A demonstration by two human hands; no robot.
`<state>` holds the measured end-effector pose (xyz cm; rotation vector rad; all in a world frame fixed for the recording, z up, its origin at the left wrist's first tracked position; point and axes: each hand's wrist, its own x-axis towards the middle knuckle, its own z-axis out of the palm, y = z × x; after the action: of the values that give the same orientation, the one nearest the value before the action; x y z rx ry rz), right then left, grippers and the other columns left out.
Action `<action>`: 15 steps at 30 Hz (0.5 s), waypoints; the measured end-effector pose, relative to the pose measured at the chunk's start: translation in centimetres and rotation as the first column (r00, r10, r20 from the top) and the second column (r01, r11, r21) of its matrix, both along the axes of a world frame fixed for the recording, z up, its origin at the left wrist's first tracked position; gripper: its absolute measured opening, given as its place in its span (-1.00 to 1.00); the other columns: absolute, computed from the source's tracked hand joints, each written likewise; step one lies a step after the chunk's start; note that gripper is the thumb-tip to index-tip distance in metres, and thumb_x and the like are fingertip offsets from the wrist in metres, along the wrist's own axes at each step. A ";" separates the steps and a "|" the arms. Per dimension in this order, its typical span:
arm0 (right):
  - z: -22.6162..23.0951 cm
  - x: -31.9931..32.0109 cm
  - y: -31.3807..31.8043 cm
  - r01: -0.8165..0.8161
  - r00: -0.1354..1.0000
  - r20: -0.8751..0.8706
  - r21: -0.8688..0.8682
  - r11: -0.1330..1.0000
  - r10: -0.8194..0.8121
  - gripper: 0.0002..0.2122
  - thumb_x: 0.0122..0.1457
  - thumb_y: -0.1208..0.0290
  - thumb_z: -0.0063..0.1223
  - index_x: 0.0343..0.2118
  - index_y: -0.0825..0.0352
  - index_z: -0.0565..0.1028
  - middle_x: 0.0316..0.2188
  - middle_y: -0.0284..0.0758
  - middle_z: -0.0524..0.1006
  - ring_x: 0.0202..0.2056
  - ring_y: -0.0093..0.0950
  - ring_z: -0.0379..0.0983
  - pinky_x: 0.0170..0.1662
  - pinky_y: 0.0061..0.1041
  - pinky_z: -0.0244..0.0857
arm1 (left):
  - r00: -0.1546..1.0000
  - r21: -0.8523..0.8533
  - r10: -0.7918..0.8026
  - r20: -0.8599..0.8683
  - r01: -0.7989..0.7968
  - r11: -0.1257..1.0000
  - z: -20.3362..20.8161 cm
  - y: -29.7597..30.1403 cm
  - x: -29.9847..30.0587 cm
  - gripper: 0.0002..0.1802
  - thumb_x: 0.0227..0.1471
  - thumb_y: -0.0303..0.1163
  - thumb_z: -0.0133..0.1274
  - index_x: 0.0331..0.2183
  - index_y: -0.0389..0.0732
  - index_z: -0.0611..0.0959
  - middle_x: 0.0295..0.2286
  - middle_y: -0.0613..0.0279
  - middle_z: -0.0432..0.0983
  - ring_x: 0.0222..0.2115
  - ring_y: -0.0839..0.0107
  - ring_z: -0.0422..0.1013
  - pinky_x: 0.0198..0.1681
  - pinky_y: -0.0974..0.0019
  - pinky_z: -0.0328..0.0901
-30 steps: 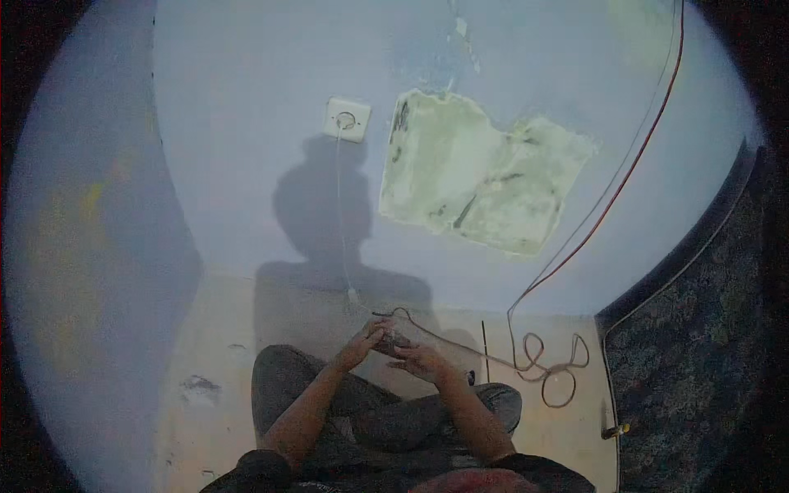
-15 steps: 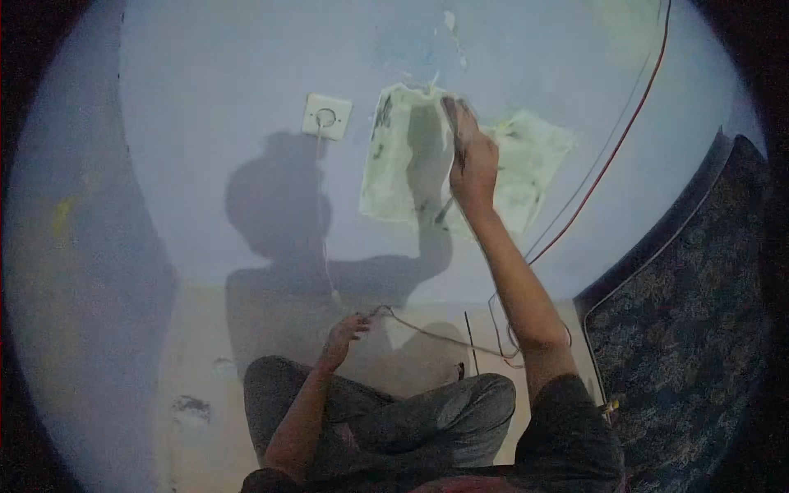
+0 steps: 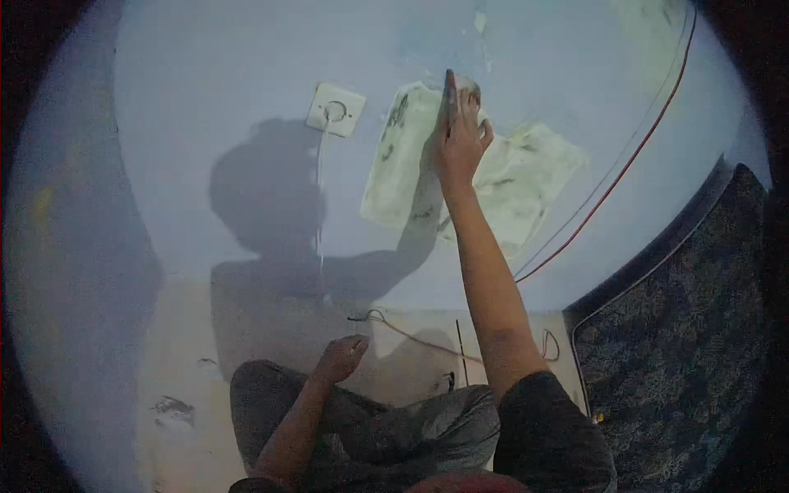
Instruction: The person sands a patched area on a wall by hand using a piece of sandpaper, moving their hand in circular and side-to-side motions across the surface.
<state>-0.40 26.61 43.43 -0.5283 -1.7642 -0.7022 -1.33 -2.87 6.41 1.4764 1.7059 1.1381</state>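
My right hand (image 3: 462, 148) reaches up to the wall at the top of a pale, dark-smudged patch (image 3: 403, 168). Its fingers lie nearly straight over a small brownish piece (image 3: 469, 86), flat against the wall; blur hides just what it is. A second pale patch (image 3: 534, 181) adjoins on the right, under my forearm. Low over my lap, my left hand (image 3: 343, 359) has its fingers curled in, with nothing visible in them. The end of a thin cable (image 3: 374, 316) lies just beyond it.
A white wall socket (image 3: 335, 109) with a plugged-in white cord is left of the patches. A red cable (image 3: 616, 177) runs down the wall at right. Dark patterned fabric (image 3: 682, 329) stands on the right. My crossed legs (image 3: 378, 435) rest on the pale floor.
My right hand has slid up the wall toward the patch's top edge, its fingers turned more upward. My left hand has drawn slightly nearer me, and its fingers have curled in.
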 end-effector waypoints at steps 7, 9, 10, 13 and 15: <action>-2.5 4.8 1.5 0.014 0.973 0.230 0.020 1.000 -0.018 -0.40 0.30 0.50 -0.04 0.39 0.06 0.13 0.38 -0.39 0.20 0.38 -0.40 0.10 0.32 0.01 -0.16 | 0.995 0.014 0.097 -0.037 -0.096 0.995 -1.3 0.8 -0.5 -0.52 0.33 -0.11 -0.15 -0.01 -0.28 0.60 -0.05 -0.15 0.55 -0.02 -0.11 0.47 0.07 -0.04 0.34; -1.8 5.6 0.5 0.058 0.964 0.260 -0.020 0.998 -0.051 -0.38 0.31 0.53 -0.07 0.41 0.08 0.08 0.39 -0.40 0.19 0.37 -0.42 0.11 0.33 0.03 -0.18 | 0.990 -0.019 0.118 -0.073 -0.120 0.993 -1.0 0.5 -0.9 -0.54 0.31 -0.12 -0.13 -0.02 -0.28 0.61 -0.07 -0.15 0.56 -0.03 -0.10 0.48 0.06 -0.04 0.35; -0.5 5.4 -0.1 0.017 0.974 0.226 0.015 1.000 -0.020 -0.43 0.34 0.47 -0.12 0.40 0.07 0.10 0.38 -0.38 0.20 0.37 -0.43 0.11 0.34 0.01 -0.20 | 0.977 0.037 0.125 -0.175 -0.120 0.992 -2.4 0.4 -1.5 -0.54 0.31 -0.12 -0.12 -0.02 -0.28 0.61 -0.08 -0.14 0.57 -0.04 -0.10 0.48 0.05 -0.03 0.35; 4.9 5.8 0.2 -0.062 0.991 0.128 0.153 0.986 0.042 -0.51 0.42 0.34 -0.24 0.39 0.05 0.12 0.37 -0.36 0.22 0.37 -0.45 0.12 0.36 -0.03 -0.25 | 0.980 0.106 0.134 -0.150 -0.119 0.987 -2.0 0.4 -1.1 -0.55 0.30 -0.14 -0.11 -0.02 -0.29 0.61 -0.10 -0.13 0.58 -0.07 -0.10 0.50 0.03 0.00 0.37; 8.8 4.3 -0.7 -0.078 0.993 0.098 0.203 0.976 0.059 -0.50 0.42 0.32 -0.23 0.40 0.07 0.10 0.36 -0.34 0.24 0.37 -0.43 0.12 0.35 -0.02 -0.23 | 0.982 0.093 0.149 -0.112 -0.139 0.986 -1.5 0.0 -1.1 -0.56 0.30 -0.16 -0.10 -0.02 -0.30 0.61 -0.11 -0.12 0.59 -0.09 -0.08 0.51 0.01 0.03 0.38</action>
<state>3.86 25.89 52.20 -0.2966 -1.7603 -0.8616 -2.42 -2.82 4.92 1.5191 1.8928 1.2337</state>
